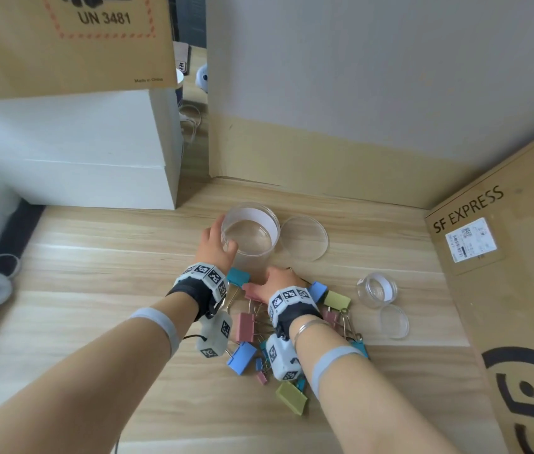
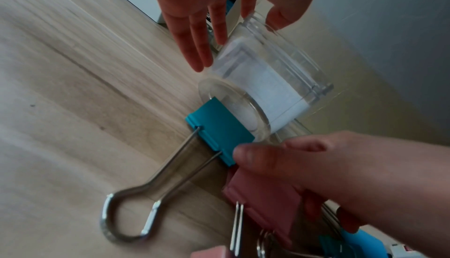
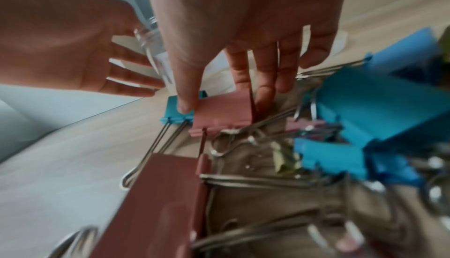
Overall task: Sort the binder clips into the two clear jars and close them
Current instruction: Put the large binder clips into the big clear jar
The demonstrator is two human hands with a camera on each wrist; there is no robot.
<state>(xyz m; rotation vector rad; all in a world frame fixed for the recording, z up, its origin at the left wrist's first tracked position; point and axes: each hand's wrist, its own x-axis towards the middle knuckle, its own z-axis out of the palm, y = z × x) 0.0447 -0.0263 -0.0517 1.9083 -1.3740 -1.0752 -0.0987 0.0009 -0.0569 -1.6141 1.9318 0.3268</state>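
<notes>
Nearest, heaped on the wooden table [image 1: 95, 257]: a tangle of binder clips [image 1: 269, 339] in pink, blue and green, large and small mixed, none yet sorted. Just beyond, reaching into the far edge of the heap, the right hand [image 1: 272, 283], thumb and fingers pinched on a large pink clip [image 3: 224, 108], apparently picked first as the nearest big one to the jar. Touching it on the left, a teal clip [image 2: 219, 129], flat on the wood with its wire handles trailing back and its body against the jar's base. Off to the right, standing apart from the pile, the small jar [image 1: 377, 290], with its lid [image 1: 394, 321] set down beside it, seemingly kept for the little clips. Farther on, the left hand [image 1: 216, 244], fingers straight along the wall of the large jar [image 1: 252, 237] and thumb at the rim, grasping nothing, likely steadying the light container for the drop. Large jar upright, open, seemingly empty. To its right, the large lid [image 1: 303, 237], laid flat within reach for closing later.
</notes>
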